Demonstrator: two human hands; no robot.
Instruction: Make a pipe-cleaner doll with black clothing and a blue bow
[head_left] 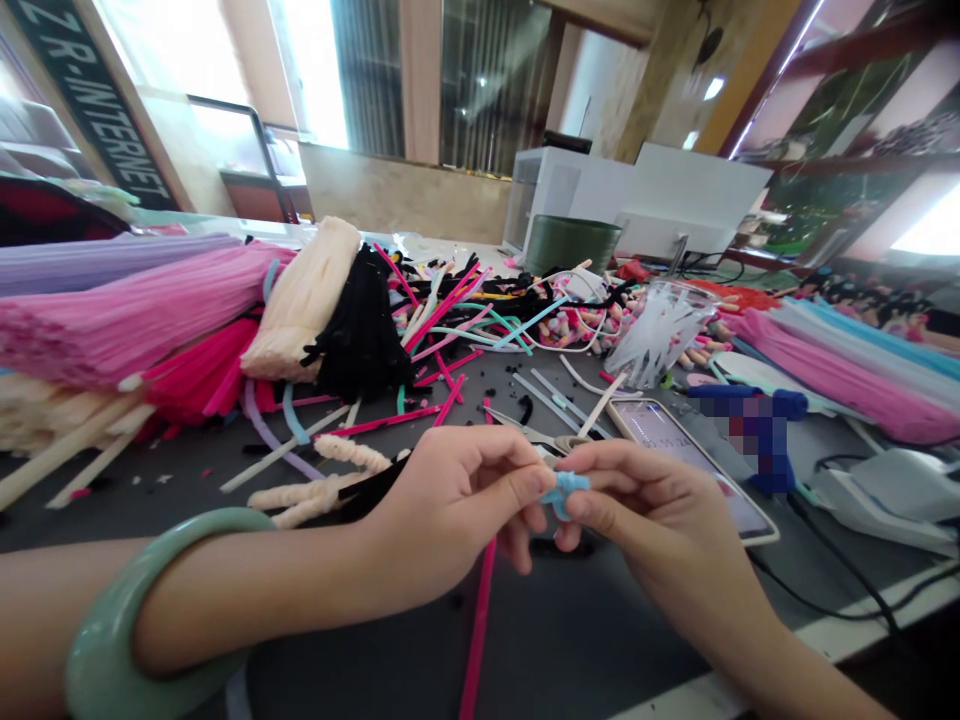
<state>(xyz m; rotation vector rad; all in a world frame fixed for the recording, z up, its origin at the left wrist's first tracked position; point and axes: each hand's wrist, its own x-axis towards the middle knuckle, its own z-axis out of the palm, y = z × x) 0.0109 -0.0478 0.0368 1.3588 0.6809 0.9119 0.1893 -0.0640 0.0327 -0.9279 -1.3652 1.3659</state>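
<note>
My left hand [450, 510] and my right hand [645, 510] meet above a dark work table, and their fingertips pinch a small twisted light blue pipe cleaner piece [566, 492]. Most of that piece is hidden by my fingers. A jade bangle [112, 610] circles my left wrist. Behind my left hand lie a cream chenille stem [322, 465] and a black chenille stem [371, 490]. A pink stem [478, 630] runs beneath my hands. Small scissors [532, 430] lie just beyond my fingers, and a smartphone [675, 450] lies partly under my right hand.
Large pink [127, 310], cream [304, 300] and black [360, 320] pipe cleaner bundles fill the left, with loose stems behind my hands. A clear plastic bag [660, 335], a pixelated blue object [757, 430] and black cables [847, 570] lie to the right. A green bucket [571, 245] stands beyond.
</note>
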